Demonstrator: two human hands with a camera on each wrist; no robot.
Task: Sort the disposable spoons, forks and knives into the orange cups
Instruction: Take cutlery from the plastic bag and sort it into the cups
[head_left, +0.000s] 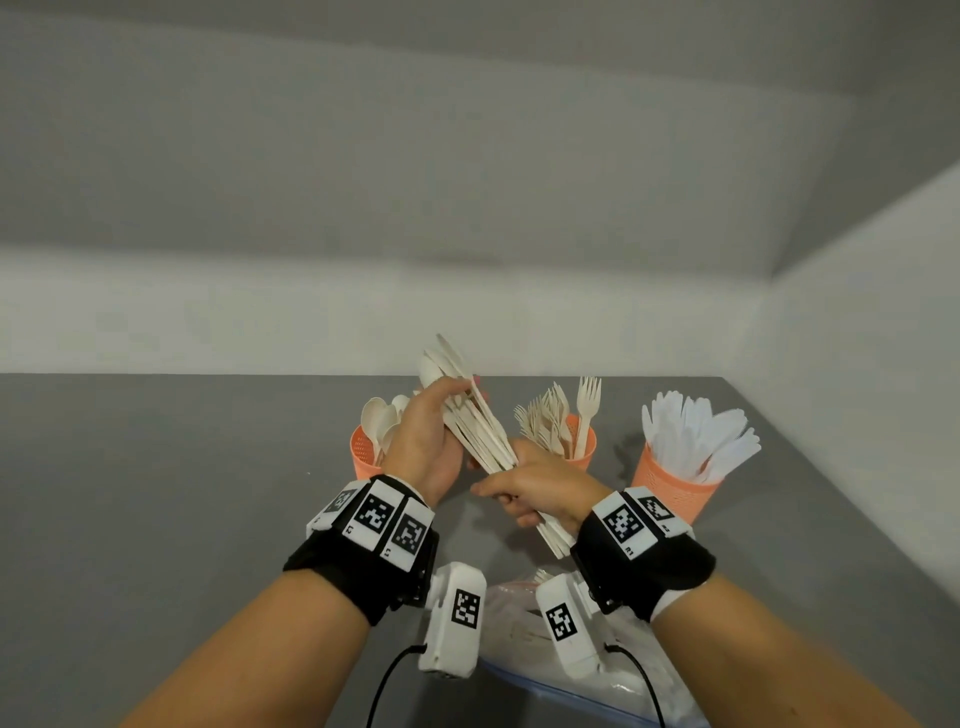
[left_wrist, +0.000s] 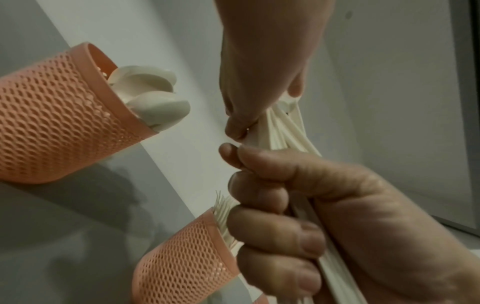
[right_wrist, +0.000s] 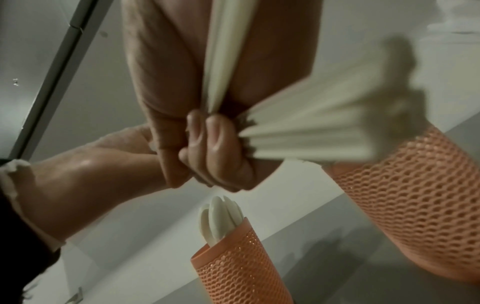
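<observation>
A bundle of cream disposable spoons (head_left: 475, 431) is held above a grey counter (head_left: 156, 467) by both hands. The upper part of the bundle, near the spoon bowls, is gripped by the left hand (head_left: 426, 441), its fingers curled around the handles. The lower ends of the handles are clenched in the right hand (head_left: 540, 493), as is seen closely in the left wrist view, where the fingers (left_wrist: 272, 205) are wrapped around the sticks. Three orange mesh cups are set in a row at the back of the counter, behind the hands. More spoons are held in the left cup (head_left: 363, 454), forks in the middle cup (head_left: 582, 447), and white knives in the right cup (head_left: 675, 491), which stands apart from the other two. A clear plastic bag (head_left: 519, 649) is seen lying on the counter below the wrists, partly hidden by the white wrist cameras. A pale wall (head_left: 467, 208) is seen behind the counter.
</observation>
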